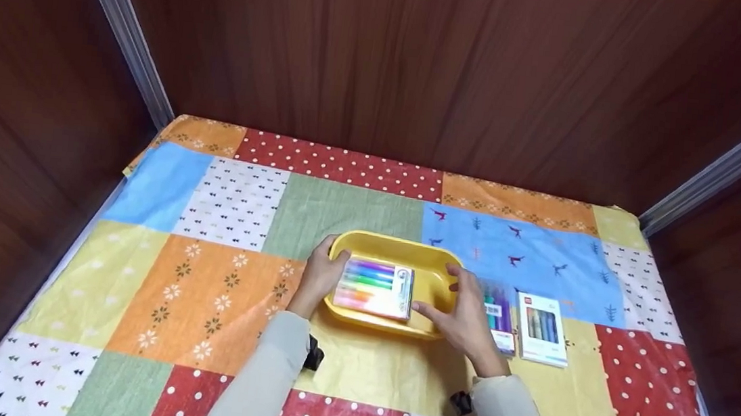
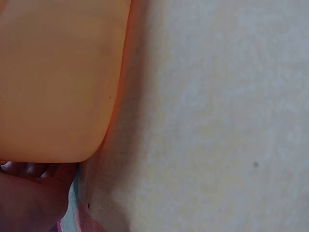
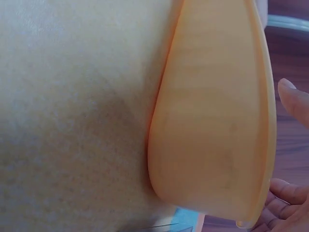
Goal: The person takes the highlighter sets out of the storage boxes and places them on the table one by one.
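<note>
A yellow plastic tray [image 1: 431,285] sits on the tablecloth with a flat pack of rainbow-coloured pens [image 1: 373,290] lying in its left part. My left hand [image 1: 321,278] grips the tray's left end, thumb over the rim beside the pack. In the left wrist view, the fingers of that hand [image 2: 31,203] are against the outside of the tray wall [image 2: 58,82]. Over the tray's right end, my right hand [image 1: 468,319] has its fingers and thumb spread, the thumb pointing toward the pack. The right wrist view shows this hand's fingers [image 3: 287,193] just behind the tray rim.
Right of the tray lies a clear pack of purple and green pens [image 1: 501,319], partly behind my right hand. Beside it is a white box with a window showing pens [image 1: 542,330]. A patchwork cloth [image 1: 218,309] covers the table, and brown wood panels [image 1: 384,66] stand around it.
</note>
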Action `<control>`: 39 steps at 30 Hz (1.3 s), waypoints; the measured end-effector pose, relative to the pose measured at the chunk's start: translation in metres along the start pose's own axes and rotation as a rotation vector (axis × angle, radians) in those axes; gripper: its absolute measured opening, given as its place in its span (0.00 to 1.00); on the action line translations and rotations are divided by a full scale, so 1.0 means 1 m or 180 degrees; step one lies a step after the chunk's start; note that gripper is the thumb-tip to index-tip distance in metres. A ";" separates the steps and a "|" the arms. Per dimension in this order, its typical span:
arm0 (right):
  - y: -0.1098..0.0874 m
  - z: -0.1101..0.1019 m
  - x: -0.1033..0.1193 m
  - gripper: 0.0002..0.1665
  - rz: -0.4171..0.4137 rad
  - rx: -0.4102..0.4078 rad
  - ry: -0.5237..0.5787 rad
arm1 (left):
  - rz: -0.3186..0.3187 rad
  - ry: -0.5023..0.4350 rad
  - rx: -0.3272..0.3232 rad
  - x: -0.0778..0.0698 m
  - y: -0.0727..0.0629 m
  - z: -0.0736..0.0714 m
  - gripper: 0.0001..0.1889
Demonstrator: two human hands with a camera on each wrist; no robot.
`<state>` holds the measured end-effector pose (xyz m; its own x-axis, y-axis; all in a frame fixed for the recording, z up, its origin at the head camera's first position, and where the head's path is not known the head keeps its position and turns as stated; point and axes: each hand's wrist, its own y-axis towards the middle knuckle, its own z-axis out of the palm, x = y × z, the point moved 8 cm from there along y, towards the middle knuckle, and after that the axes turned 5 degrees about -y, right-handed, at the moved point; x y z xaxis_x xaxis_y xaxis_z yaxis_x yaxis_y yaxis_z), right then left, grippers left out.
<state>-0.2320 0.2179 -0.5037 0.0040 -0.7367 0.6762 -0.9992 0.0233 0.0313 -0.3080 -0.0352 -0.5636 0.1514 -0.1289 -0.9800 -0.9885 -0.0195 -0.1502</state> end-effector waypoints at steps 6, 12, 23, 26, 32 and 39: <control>0.002 0.004 0.002 0.52 -0.0070 0.0107 -0.0041 | 0.0027 0.0020 -0.0016 0.000 0.001 0.000 0.19; 0.004 0.010 0.004 0.55 -0.0162 0.0202 -0.0071 | 0.0071 0.0042 -0.0018 -0.001 0.000 -0.002 0.19; 0.010 0.022 0.004 0.60 -0.0235 0.0497 -0.0326 | 0.0018 0.0001 0.0008 -0.001 0.000 0.001 0.19; 0.012 0.024 0.005 0.60 -0.0257 0.0524 -0.0380 | 0.0040 0.0013 0.0005 -0.001 0.000 0.001 0.18; 0.015 0.027 0.008 0.59 -0.0375 0.0528 -0.0596 | 0.0051 0.0006 -0.0014 -0.001 0.001 0.000 0.18; 0.017 0.031 0.010 0.60 -0.0411 0.0556 -0.0738 | 0.0074 0.0050 -0.0032 -0.001 0.001 -0.001 0.18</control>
<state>-0.2504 0.1902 -0.5196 0.1424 -0.8609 0.4884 -0.9827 -0.1821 -0.0346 -0.3089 -0.0359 -0.5628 0.1285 -0.1451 -0.9810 -0.9917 -0.0263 -0.1260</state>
